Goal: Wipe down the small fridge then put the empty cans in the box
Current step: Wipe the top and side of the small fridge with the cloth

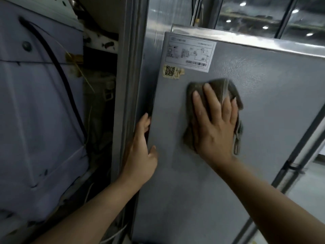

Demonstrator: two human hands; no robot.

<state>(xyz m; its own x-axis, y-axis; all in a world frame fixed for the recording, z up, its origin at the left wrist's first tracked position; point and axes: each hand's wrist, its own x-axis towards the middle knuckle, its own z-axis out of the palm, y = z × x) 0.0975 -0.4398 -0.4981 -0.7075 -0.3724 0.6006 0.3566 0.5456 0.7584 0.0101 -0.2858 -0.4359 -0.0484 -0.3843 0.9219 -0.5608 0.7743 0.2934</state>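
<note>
Two hands work on the small fridge (pixel 237 155), whose grey side panel fills the middle and right of the view. The panel's long axis runs from about 7 o'clock up to 1 o'clock, so the cabinet looks tilted, its top edge slanting down toward 3 o'clock; the wide lens may add to that lean. The right hand (pixel 215 124) lies flat on a grey-brown cleaning cloth (pixel 213 88), fingers straight and slightly spread, pointing toward 12 o'clock and pressing the cloth against the panel. The cloth shows above the fingertips and along both sides of the hand, and a loop of it hangs at 5 o'clock from the palm; the part under the hand is hidden. The left hand (pixel 140 155) holds the panel's left edge at 9 o'clock from the cloth: the thumb rests on the grey face, and the fingers curl round the edge out of sight.

Above the cloth, at 11 o'clock, sit a white rating label (pixel 190 53) with a barcode and a torn yellowish QR sticker (pixel 171 71); their print is too blurred to read. A grey door seal (pixel 126 85) runs upright just left of the fridge. At far left a pale appliance back (pixel 35 111) carries a black cable (pixel 58 67). The fridge's base is cut off by the frame's lower edge.
</note>
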